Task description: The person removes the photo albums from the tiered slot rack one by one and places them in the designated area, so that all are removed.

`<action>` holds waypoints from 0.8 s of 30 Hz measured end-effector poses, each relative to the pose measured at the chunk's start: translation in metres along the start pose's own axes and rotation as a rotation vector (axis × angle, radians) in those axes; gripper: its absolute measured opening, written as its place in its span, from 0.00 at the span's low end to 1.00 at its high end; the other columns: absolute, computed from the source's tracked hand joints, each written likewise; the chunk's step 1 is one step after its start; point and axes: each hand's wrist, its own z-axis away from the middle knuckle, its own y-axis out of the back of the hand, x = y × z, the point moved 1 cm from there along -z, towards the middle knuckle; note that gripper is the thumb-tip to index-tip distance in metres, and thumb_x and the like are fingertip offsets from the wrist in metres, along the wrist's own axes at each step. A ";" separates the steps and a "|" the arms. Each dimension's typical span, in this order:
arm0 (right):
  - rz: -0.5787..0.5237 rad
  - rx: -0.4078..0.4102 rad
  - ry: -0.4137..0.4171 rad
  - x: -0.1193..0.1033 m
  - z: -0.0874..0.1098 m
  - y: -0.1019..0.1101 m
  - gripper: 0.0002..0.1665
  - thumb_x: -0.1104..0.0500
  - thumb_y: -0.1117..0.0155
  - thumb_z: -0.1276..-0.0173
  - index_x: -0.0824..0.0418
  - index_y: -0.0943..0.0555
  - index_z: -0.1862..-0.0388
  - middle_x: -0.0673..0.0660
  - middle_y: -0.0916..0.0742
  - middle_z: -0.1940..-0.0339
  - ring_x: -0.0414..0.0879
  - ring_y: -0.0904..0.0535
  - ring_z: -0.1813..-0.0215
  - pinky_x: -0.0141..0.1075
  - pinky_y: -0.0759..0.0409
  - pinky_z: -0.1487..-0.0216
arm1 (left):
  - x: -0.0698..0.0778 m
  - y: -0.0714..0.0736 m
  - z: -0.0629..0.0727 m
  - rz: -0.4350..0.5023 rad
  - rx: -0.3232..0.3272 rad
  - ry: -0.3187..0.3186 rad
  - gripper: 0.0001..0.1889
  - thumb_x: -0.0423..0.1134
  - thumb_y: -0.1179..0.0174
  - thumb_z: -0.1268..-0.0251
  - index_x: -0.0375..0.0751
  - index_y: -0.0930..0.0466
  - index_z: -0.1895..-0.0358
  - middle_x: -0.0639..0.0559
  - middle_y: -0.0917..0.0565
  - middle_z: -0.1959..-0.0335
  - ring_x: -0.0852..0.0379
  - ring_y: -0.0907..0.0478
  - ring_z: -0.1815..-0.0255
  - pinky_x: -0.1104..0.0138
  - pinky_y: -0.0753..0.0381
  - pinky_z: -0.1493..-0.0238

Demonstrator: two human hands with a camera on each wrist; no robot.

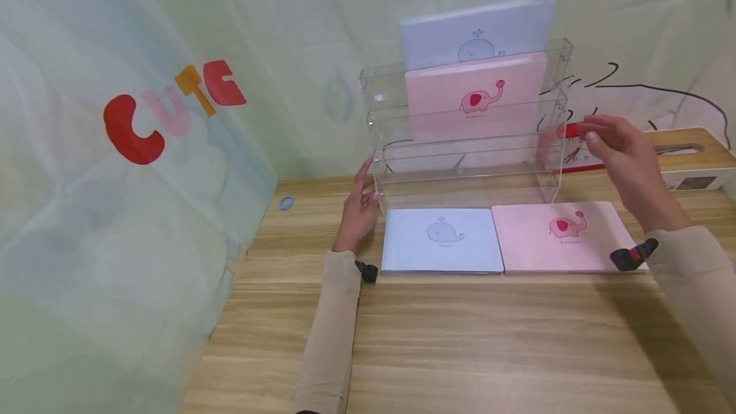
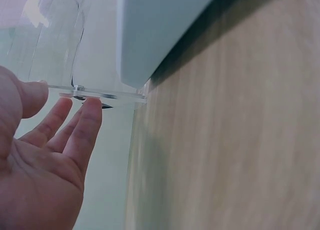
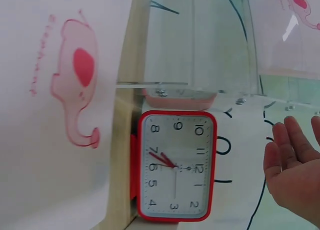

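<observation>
A clear acrylic tiered rack (image 1: pixel 454 174) stands on the table. A light blue whale book (image 1: pixel 431 37) is on its top tier, and a pink elephant book (image 1: pixel 434 98) is on the tier below. My left hand (image 1: pixel 358 219) is at the rack's left side, its nearly straight fingertips (image 2: pixel 92 107) right at the side panel. To the right of the rack my right hand (image 1: pixel 629 161) is raised, fingers loosely bent, holding nothing. Before the rack, another blue whale book (image 1: pixel 408 245) and another pink elephant book (image 1: pixel 531 245) lie flat side by side.
A red-framed clock (image 3: pixel 177 135) stands behind the rack's right side. Right of it is a white box with a wooden lid (image 1: pixel 710 145). A small blue ring (image 1: pixel 281 204) lies at the table's back left. Behind hangs a patterned cloth (image 1: pixel 310 18), and red, pink and orange letters are on the left.
</observation>
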 end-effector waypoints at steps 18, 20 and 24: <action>-0.097 0.018 0.197 -0.036 -0.019 -0.017 0.31 0.49 0.39 0.17 0.42 0.29 0.19 0.45 0.20 0.21 0.38 0.25 0.21 0.18 0.24 0.31 | 0.002 0.000 0.000 -0.014 0.003 0.010 0.47 0.30 0.49 0.16 0.96 0.54 0.19 0.36 0.28 0.23 0.34 0.18 0.29 0.46 0.16 0.30; -0.102 0.014 0.192 -0.040 -0.020 -0.019 0.31 0.49 0.39 0.17 0.42 0.29 0.19 0.46 0.20 0.20 0.40 0.25 0.20 0.18 0.25 0.31 | 0.002 0.000 0.001 -0.012 0.002 0.013 0.47 0.30 0.49 0.16 0.96 0.54 0.19 0.36 0.28 0.23 0.34 0.18 0.29 0.46 0.16 0.30; -0.103 0.014 0.193 -0.045 -0.023 -0.022 0.32 0.49 0.39 0.17 0.42 0.31 0.18 0.46 0.21 0.19 0.41 0.25 0.20 0.19 0.25 0.30 | 0.002 -0.001 0.000 -0.012 0.000 0.011 0.47 0.30 0.49 0.15 0.95 0.54 0.19 0.36 0.28 0.23 0.34 0.19 0.29 0.45 0.16 0.30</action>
